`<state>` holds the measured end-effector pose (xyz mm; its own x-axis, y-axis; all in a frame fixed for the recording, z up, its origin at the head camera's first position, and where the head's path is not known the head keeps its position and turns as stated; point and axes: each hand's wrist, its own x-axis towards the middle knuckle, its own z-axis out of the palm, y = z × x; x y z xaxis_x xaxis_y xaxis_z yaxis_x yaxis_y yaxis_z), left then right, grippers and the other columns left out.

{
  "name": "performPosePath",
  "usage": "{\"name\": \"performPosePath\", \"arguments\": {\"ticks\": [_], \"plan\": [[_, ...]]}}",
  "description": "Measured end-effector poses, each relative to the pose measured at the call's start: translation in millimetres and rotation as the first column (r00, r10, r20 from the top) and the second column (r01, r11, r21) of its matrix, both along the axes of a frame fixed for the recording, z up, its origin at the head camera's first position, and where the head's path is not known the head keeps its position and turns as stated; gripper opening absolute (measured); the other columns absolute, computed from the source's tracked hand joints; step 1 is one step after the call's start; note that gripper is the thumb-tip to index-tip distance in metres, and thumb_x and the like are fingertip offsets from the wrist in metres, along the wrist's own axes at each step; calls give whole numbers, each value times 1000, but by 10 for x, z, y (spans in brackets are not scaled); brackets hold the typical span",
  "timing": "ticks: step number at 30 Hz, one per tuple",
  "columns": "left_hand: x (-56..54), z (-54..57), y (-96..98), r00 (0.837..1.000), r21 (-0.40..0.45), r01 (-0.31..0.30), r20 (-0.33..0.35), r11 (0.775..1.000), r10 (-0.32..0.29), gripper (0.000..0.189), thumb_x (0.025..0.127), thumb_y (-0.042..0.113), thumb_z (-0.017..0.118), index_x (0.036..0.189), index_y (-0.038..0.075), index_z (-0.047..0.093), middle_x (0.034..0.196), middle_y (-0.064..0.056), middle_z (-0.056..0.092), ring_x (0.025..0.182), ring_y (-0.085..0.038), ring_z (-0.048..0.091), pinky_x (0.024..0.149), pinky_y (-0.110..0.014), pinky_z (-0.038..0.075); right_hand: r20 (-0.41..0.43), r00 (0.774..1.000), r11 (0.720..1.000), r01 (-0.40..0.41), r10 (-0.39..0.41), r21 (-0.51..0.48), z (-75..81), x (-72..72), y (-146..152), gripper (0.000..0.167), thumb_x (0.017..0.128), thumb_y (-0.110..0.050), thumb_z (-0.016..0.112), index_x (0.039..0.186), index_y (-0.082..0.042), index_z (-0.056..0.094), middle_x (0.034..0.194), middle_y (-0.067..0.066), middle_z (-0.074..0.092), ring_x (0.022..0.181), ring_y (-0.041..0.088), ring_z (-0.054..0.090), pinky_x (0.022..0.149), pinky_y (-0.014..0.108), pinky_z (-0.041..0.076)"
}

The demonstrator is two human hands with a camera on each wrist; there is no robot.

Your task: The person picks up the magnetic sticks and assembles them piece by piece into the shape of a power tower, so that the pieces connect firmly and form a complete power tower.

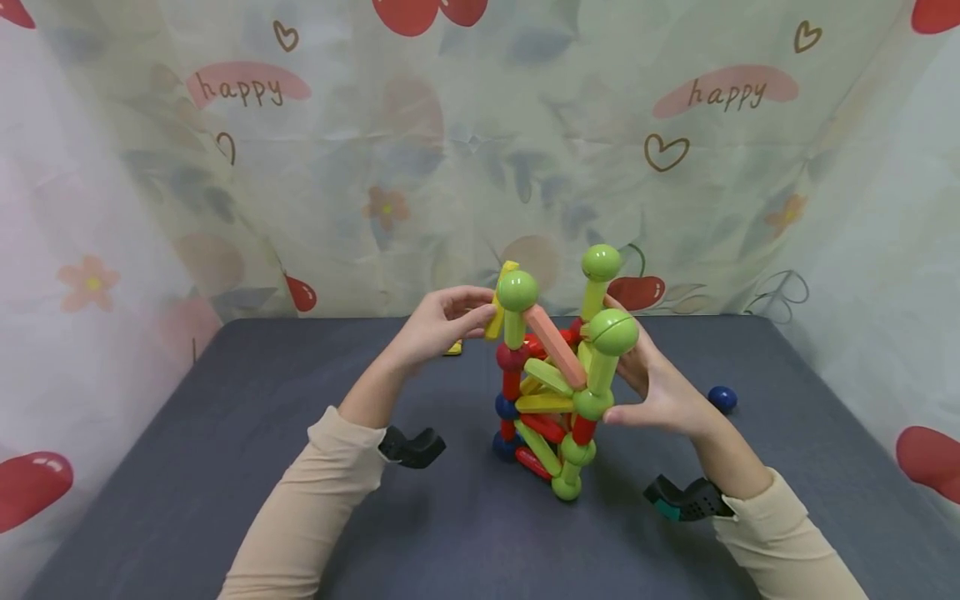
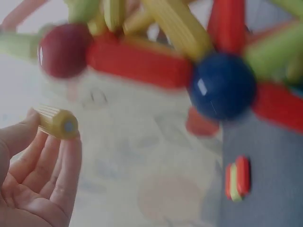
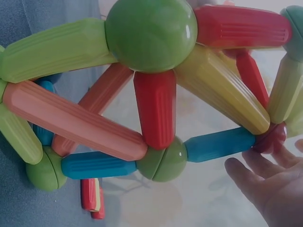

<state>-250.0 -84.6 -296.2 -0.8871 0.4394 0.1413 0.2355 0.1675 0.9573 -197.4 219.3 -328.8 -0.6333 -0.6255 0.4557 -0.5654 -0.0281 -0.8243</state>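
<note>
A tall tower of magnetic building rods and balls [image 1: 546,403] stands on the table, in green, red, yellow, blue and salmon. My left hand [image 1: 447,327] pinches a yellow rod [image 1: 501,302] just left of the tower's upper left green ball [image 1: 517,291]. In the left wrist view the yellow rod [image 2: 58,123] shows its round end, apart from the dark red ball [image 2: 65,50]. My right hand [image 1: 660,385] holds the tower's right side, thumb at a green ball [image 1: 592,402], fingers partly hidden behind. In the right wrist view its fingertips touch a dark red ball [image 3: 270,138].
A loose blue ball [image 1: 722,399] lies on the dark table [image 1: 450,533], right of my right hand. A yellow piece [image 1: 453,348] lies behind my left hand. Several red and green rods [image 2: 237,178] lie together beyond the tower. A printed curtain [image 1: 465,167] hangs behind the table.
</note>
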Motion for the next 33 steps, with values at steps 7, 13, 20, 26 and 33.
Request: {"name": "performPosePath", "arguments": {"ticks": [7,13,20,26,33], "plan": [[100,109,139,1000,89,9,11,996,-10,32,98,9,57,128,-3,58,123,-22,62,105,-23,65,93,-41,53,25,998,998,-60,60,-1,-4,-40,-43,111,82,-17,77,156,-14,-5,161,1,10,141,7,30,110,21,34],[139,113,148,999,85,33,21,996,-35,32,96,7,56,125,-6,58,120,-24,64,100,-19,68,93,-45,52,14,996,996,-89,89,-17,-44,-75,-79,108,85,-25,75,156,-13,-5,163,2,1,144,5,25,111,19,31],[137,86,172,997,65,74,6,995,-75,22,95,5,56,110,-10,62,83,1,68,77,-9,59,78,-32,52,34,993,993,-115,116,-16,-15,-77,-109,112,83,-25,77,156,-16,-7,163,7,2,144,9,25,111,22,33],[140,34,174,988,121,149,12,981,-151,31,97,5,53,124,-10,58,89,7,66,88,-11,57,77,-28,48,9,993,992,-120,121,-23,30,-100,-106,110,85,-36,74,156,-14,-8,160,9,10,143,10,29,109,23,35],[120,2,177,974,170,220,8,961,-225,42,98,17,57,133,-7,53,97,7,68,98,-12,57,83,-28,48,-38,997,996,-72,70,-49,99,-114,-138,101,89,-41,68,156,-16,-3,153,1,23,133,8,43,103,21,41]]}}
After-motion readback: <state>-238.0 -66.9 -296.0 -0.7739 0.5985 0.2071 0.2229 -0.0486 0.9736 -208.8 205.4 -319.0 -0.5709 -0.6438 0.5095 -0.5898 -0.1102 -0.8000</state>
